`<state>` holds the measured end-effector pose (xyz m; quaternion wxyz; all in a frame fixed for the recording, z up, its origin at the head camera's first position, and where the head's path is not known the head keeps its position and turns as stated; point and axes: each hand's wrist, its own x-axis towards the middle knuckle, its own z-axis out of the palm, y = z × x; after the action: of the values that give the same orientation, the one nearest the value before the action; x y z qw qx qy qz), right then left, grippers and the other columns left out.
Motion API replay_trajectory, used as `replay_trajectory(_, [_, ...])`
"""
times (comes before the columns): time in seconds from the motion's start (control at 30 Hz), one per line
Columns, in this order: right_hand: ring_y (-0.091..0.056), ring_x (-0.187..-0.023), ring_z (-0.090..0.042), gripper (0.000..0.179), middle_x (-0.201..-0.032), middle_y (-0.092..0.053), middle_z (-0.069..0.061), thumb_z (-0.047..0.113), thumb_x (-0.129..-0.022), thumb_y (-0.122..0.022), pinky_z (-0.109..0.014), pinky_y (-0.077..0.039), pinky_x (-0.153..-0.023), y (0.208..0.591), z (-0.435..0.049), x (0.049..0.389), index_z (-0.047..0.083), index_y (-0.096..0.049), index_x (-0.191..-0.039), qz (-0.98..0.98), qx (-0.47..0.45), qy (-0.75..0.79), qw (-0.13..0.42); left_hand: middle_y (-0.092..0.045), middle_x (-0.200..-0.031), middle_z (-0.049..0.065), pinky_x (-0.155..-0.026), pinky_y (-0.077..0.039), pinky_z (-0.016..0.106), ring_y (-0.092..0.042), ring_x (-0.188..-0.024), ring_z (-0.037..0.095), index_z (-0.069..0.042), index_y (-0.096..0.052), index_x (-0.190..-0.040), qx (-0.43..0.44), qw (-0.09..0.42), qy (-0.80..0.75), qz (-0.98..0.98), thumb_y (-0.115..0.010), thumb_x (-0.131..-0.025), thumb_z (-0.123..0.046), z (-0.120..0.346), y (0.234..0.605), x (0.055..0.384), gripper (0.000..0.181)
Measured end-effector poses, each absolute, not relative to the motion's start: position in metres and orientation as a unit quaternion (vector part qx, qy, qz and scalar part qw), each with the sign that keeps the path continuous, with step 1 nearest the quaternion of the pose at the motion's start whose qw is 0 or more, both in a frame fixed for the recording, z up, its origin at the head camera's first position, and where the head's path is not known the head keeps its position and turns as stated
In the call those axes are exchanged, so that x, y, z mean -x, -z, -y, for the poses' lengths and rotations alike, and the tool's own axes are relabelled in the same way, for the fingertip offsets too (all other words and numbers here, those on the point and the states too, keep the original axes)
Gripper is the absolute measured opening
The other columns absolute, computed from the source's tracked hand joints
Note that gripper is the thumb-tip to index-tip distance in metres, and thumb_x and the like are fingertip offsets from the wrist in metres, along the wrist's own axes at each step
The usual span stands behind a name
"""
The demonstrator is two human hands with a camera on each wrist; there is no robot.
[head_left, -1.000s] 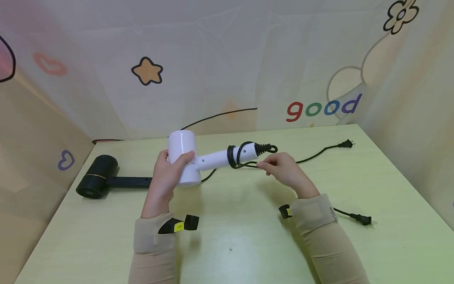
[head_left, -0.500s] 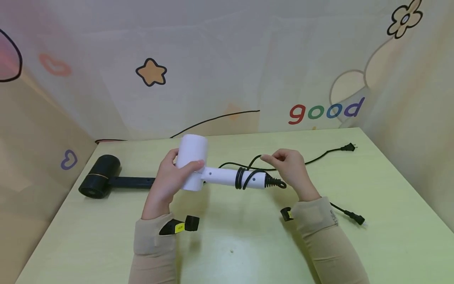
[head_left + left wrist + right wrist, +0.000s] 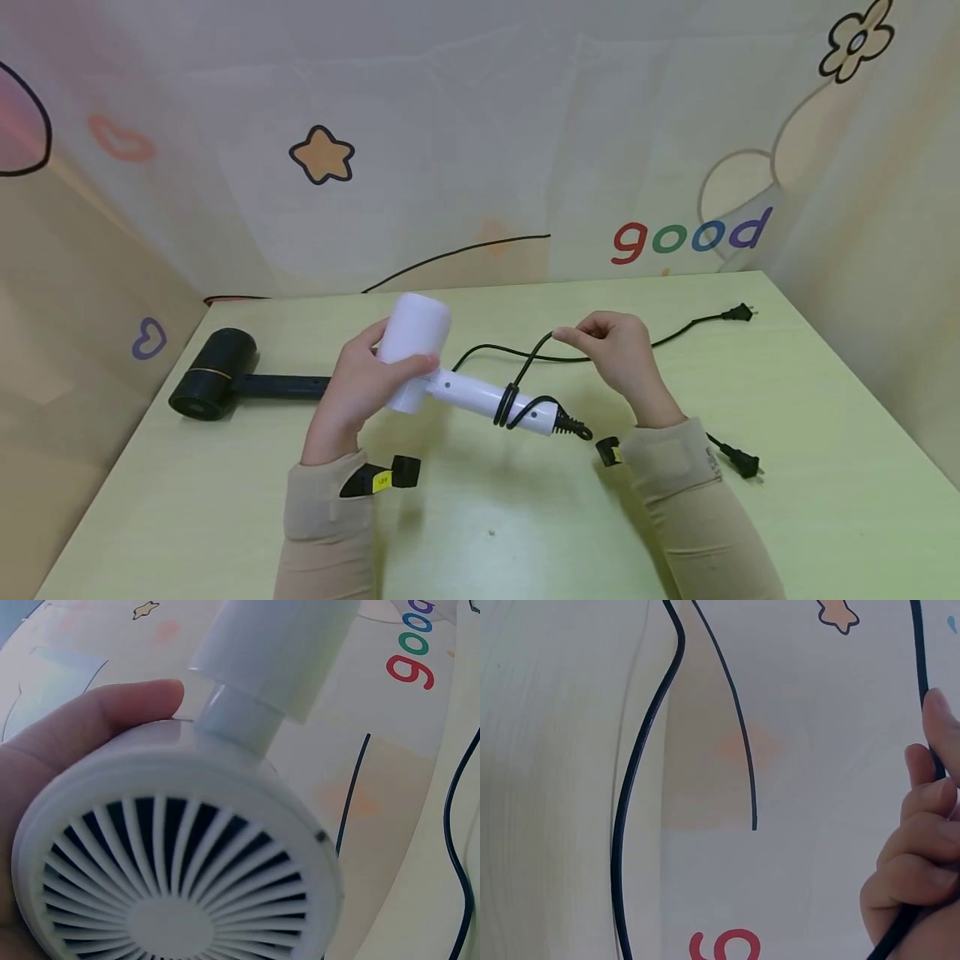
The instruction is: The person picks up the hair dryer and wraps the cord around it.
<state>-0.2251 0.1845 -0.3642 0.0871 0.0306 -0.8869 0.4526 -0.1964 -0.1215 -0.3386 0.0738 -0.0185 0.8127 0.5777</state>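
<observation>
My left hand point(image 3: 356, 392) grips the barrel of a white hair dryer point(image 3: 416, 333) above the table. In the left wrist view its slatted round vent point(image 3: 176, 922) faces the camera, with a finger over the rim. The handle point(image 3: 472, 392) slants down to the right, with loops of black cord point(image 3: 507, 405) round its lower part. My right hand point(image 3: 621, 358) pinches a stretch of that cord point(image 3: 534, 354), drawn up and away from the handle. In the right wrist view the cord point(image 3: 921, 652) runs between thumb and curled fingers.
A black hair dryer point(image 3: 217, 375) lies on the table point(image 3: 480, 550) at the left, its handle end hidden behind my left hand. Another black cord point(image 3: 487, 346) runs behind to a plug point(image 3: 738, 312). A second plug point(image 3: 741, 463) hangs or lies beside my right sleeve. Printed cloth point(image 3: 465, 125) stands behind.
The white hair dryer has shifted right and its handle has swung from tilting up to tilting down. A longer stretch of cord now spans between the handle and my right hand.
</observation>
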Motion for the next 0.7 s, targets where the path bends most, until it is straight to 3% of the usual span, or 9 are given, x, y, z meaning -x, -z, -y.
replay_trajectory(0.23, [-0.048, -0.068, -0.019, 0.032, -0.079, -0.068, -0.011, 0.040, -0.078, -0.075, -0.028, -0.039, -0.059, 0.361, -0.179, 0.220, 0.008, -0.071, -0.079, 0.885, -0.037, -0.454, 0.099, -0.058, -0.117, 0.009, -0.069, -0.054, 0.037, -0.059, -0.097, 0.030, -0.028, -0.045, -0.138, -0.015, 0.068, -0.559, -0.826, -0.080, -0.072, -0.029, 0.115, 0.340, 0.195, 0.074])
replay_trajectory(0.7, [-0.044, -0.055, -0.014, 0.025, -0.064, -0.063, -0.001, 0.035, -0.078, -0.076, -0.024, -0.036, -0.050, 0.344, -0.169, 0.202, 0.010, -0.071, -0.075, 0.879, -0.072, -0.445, 0.155, -0.059, -0.117, 0.007, -0.069, -0.053, 0.037, -0.059, -0.098, 0.030, -0.030, -0.045, -0.137, -0.010, 0.043, -0.529, -0.847, -0.080, -0.072, -0.028, 0.108, 0.341, 0.195, 0.074])
